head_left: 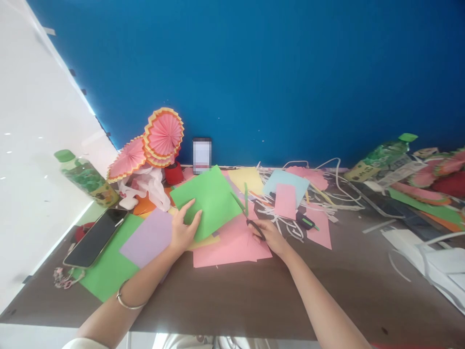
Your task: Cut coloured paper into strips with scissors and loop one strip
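My left hand (184, 228) grips a sheet of green paper (214, 203) near its lower left edge, with thumb and a finger on its front face. Fingers of my right hand (268, 235) are closed round the dark handles of a pair of scissors (254, 227). The scissor blades are at the sheet's right edge. A narrow green strip (246, 198) stands up beside the blades; whether it is still joined to the sheet I cannot tell. Pink paper (228, 252) lies under both hands, and a purple sheet (148, 240) is beside my left wrist.
On the left are a phone (96, 237), a green-capped bottle (87, 178) and pleated paper fans (165, 135). Another phone (202, 155) leans against the blue wall (272, 72). White paper strips, blue paper (290, 182) and a dark cutter (305, 220) lie right of the scissors.
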Demonstrator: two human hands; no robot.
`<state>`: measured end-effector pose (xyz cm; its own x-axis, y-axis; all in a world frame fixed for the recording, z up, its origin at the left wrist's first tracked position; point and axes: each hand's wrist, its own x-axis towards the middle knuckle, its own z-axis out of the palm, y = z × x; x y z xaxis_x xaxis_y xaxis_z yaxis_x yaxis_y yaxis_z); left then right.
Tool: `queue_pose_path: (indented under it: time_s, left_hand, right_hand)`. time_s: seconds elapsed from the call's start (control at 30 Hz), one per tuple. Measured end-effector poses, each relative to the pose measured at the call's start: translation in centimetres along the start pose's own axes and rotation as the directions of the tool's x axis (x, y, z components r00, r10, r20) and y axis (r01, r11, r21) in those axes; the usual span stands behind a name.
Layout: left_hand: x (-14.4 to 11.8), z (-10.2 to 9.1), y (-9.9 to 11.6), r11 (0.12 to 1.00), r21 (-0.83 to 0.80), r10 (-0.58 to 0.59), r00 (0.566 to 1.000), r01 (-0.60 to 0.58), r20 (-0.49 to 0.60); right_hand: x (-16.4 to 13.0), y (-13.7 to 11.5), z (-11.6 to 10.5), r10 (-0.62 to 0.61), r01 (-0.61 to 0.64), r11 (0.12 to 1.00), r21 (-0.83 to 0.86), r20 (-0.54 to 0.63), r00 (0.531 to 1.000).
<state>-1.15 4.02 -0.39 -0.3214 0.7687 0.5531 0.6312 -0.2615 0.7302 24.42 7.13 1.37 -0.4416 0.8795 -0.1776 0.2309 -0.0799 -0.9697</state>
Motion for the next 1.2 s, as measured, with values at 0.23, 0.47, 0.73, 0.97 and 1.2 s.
queue_pose_path:
  time_s: [0.23, 0.47, 0.73, 0.97, 1.2]
  left_hand:
    - [-0.04, -0.11, 0.19, 1.0, 0.002, -0.005, 1.0, 0.005, 0.009]
    - [-0.03, -0.08, 0.06, 1.0, 0.0, 0.007, 1.0, -0.007, 0.004]
    - [-0.02, -0.14, 0.17, 1.0, -0.006, 0.012, 1.0, -0.011, 0.021]
    - [-0.14, -0.09, 0.11, 1.0, -0.025, -0.007, 0.999, 0.008, 0.05]
    - [-0.16, -0.09, 0.23, 0.998, -0.057, -0.003, 0.996, 0.008, 0.084]
  right_hand:
    - [0.2, 0.59, -0.26, 0.001, -0.001, 1.0, -0.015, -0.015, 1.0]
    - [0.11, 0.51, -0.26, 0.032, -0.034, 0.999, -0.041, -0.05, 0.998]
    - [0.08, 0.09, 0.16, -0.001, 0.001, 1.0, -0.008, -0.013, 1.0]
    - [0.02, -0.21, 0.22, 0.005, -0.006, 0.999, -0.037, -0.029, 1.0]
    - [0.06, 0.04, 0.15, -0.019, 0.018, 0.999, -0.05, -0.016, 1.0]
